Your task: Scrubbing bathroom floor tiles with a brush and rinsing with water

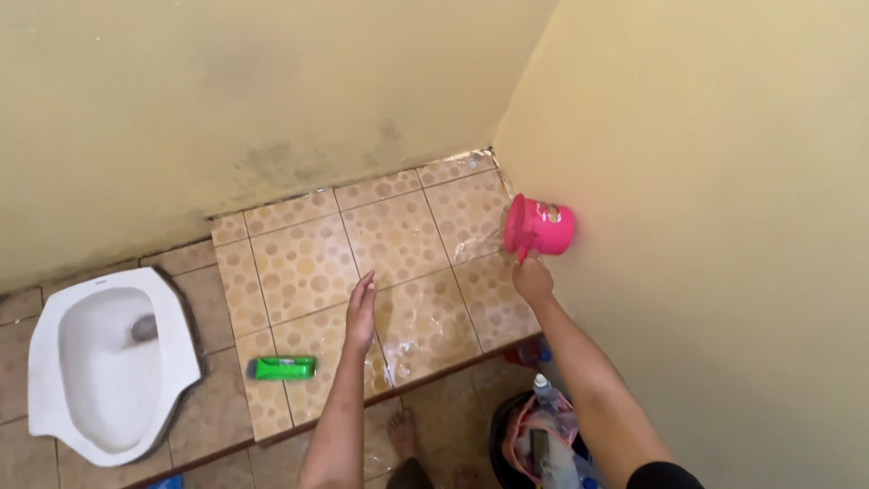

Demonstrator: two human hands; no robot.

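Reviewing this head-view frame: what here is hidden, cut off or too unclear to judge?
- Pink scoop: mouth faces away toward the corner, so its contents are unseen. The right hand covers its handle.
- Green packet: too small to tell what it is.
- Dark bucket: cut off by the bottom edge and partly behind the right forearm.
- Left hand: seen edge-on, so contact with the wet tiles is unclear.

Lighting: soft, even, moderately bright, source not visible. Shadows: faint only. Glare: pale sheen on wet floor tiles (425,317). Sharpness: fair overall, slightly soft; pink cup (539,226) mildly blurred. Distortion: slight wide-angle bowing of walls (272,91) toward edges.
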